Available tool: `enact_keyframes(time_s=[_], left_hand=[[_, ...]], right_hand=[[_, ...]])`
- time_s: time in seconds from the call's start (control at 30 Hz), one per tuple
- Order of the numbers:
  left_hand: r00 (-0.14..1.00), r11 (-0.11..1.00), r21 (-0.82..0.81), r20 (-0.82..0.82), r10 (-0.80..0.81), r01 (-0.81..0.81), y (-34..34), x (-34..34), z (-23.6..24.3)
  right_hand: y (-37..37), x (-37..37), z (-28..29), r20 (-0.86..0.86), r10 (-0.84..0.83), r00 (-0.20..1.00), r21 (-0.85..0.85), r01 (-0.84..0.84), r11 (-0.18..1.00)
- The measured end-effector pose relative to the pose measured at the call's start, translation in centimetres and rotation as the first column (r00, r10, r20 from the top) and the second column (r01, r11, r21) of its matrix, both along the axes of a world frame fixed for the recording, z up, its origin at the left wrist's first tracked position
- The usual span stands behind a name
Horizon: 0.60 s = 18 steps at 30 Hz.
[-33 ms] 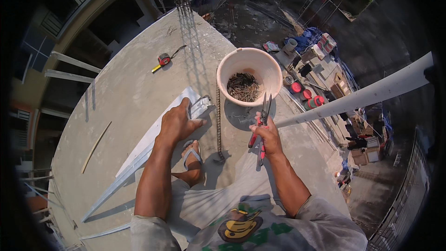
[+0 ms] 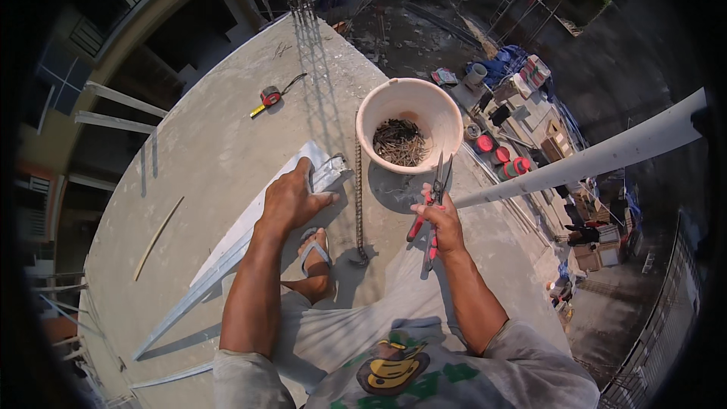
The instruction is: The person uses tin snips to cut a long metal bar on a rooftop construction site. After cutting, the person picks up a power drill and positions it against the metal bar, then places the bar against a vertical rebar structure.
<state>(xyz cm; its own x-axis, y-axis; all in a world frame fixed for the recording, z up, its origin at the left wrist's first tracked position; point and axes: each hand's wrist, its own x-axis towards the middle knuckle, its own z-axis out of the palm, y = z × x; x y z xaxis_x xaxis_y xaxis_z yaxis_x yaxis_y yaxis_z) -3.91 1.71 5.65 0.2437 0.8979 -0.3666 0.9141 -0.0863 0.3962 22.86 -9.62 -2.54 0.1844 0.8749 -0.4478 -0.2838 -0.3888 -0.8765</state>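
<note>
Red-handled snips (image 2: 430, 208) gripped in closed right hand (image 2: 439, 223), blades up, just beside pink bucket (image 2: 410, 123) of nails (image 2: 400, 142). Left hand (image 2: 291, 201) pressed flat, fingers spread, on white metal channel (image 2: 250, 235); sandalled foot (image 2: 314, 250) beside. Grey concrete slab (image 2: 212, 144), tape measure (image 2: 269, 96) well apart, rooftop edge beyond.

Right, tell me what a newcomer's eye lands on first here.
Most striking is the pale bucket at centre, standing on the concrete slab with a dark heap of nails inside. Just below it, the right hand grips red-handled snips, blades pointing up. The left hand presses on a long white metal strip running toward the lower left.
</note>
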Motion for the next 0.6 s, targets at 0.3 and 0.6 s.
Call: enact_keyframes(time_s=[0.3,0.6], left_hand=[[0.988,0.993,-0.018,0.104,-0.114,0.116,-0.2,-0.1,1.0],[0.976,0.994,-0.017,0.192,-0.105,0.11,-0.4,-0.5,1.2]], right_hand=[[0.6,-3.3,-0.4,-0.33,0.208,0.921,0.098,-0.186,0.978],[1.0,-6.4,1.8,-0.092,0.329,0.94,0.086,-0.321,0.943]])
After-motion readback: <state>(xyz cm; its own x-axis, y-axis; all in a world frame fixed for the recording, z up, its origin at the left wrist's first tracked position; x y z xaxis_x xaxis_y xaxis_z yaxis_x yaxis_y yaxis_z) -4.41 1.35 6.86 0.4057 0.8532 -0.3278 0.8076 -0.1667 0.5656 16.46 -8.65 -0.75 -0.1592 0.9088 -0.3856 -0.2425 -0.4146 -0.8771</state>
